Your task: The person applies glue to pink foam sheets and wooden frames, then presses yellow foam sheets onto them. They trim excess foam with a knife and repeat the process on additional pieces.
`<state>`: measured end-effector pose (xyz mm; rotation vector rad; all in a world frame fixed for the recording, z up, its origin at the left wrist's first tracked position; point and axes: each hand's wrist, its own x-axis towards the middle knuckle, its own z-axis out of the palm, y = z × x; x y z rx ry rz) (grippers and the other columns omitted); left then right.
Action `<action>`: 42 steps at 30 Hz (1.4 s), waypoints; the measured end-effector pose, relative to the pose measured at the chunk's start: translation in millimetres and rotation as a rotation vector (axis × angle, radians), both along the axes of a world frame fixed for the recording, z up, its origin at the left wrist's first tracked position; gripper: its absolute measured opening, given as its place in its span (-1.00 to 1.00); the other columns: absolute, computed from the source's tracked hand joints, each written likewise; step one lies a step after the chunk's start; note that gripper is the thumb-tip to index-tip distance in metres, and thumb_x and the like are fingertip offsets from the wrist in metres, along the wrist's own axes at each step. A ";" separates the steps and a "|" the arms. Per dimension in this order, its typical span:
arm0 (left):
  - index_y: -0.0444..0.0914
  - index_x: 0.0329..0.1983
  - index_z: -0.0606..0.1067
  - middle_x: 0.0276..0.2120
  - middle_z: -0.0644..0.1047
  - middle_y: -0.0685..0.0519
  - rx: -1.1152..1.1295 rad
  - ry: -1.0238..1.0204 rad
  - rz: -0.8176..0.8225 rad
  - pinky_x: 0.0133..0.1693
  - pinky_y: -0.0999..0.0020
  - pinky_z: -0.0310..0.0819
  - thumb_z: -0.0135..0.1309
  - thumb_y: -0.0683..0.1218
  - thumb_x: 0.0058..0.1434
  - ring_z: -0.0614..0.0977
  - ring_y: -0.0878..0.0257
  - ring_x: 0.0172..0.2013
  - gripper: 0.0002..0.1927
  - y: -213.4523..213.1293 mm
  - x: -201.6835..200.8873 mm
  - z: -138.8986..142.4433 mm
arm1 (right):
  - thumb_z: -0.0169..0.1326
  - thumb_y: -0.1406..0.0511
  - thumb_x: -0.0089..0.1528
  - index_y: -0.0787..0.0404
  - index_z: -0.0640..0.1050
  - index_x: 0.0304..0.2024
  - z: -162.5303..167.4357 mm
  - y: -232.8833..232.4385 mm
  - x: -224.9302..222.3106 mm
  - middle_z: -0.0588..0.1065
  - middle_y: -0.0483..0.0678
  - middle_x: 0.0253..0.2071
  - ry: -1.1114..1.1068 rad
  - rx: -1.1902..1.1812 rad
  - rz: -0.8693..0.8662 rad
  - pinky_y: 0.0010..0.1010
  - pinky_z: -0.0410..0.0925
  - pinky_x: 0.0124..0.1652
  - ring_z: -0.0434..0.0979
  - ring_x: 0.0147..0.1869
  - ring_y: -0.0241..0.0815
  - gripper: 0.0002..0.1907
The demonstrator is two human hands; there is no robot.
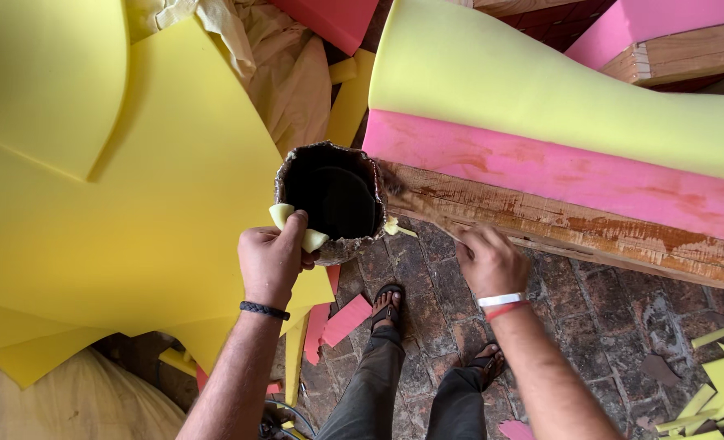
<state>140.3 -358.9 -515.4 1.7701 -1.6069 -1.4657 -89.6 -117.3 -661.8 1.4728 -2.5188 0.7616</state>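
The left hand (pixel 272 257) gripped the rim of a crusted dark can (pixel 333 200) with a yellow foam scrap (pixel 284 216); the can stood upright, mouth facing up, beside the wooden frame (pixel 541 220). The right hand (pixel 488 261) rested on that frame's edge, its fingers curled; what they held was hidden.

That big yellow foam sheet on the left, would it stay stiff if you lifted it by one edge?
Probably not. The yellow foam sheet already curls and overlaps itself, so it would likely flop and sag. It looks thin and airy, so likely light for its size. Its matte surface suggests it would not slip easily from a grip.
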 end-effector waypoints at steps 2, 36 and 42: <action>-0.43 -0.58 0.60 -0.71 0.58 -0.06 0.004 -0.011 -0.006 -0.62 0.41 0.48 0.15 0.03 0.28 0.58 0.30 -0.72 -0.54 -1.5 4.6 2.8 | 0.33 0.21 0.24 0.04 0.66 -0.29 13.0 8.2 -7.9 0.63 -0.16 -0.24 -0.049 0.102 -0.097 -0.39 0.46 -0.37 0.61 -0.31 -0.24 -0.89; -0.41 -0.58 0.57 -0.71 0.54 -0.03 -0.075 0.039 -0.126 -0.66 0.42 0.39 0.17 0.01 0.28 0.54 0.29 -0.73 -0.57 73.9 -48.9 23.3 | 0.09 0.43 0.32 0.06 0.64 -0.08 -48.7 222.5 36.8 0.62 0.01 -0.29 -1.106 -0.418 -0.710 -0.48 0.29 -0.61 0.53 -0.42 -0.27 -0.80; -0.42 -0.63 0.56 -0.73 0.55 -0.05 -0.040 0.032 -0.164 -0.64 0.42 0.43 0.17 0.01 0.26 0.56 0.29 -0.73 -0.54 113.3 -73.3 22.5 | 0.16 0.47 0.18 0.14 0.67 -0.11 -54.4 193.1 64.3 0.63 0.01 -0.29 -0.850 -0.046 -0.652 -0.30 0.45 -0.33 0.62 -0.30 -0.13 -0.75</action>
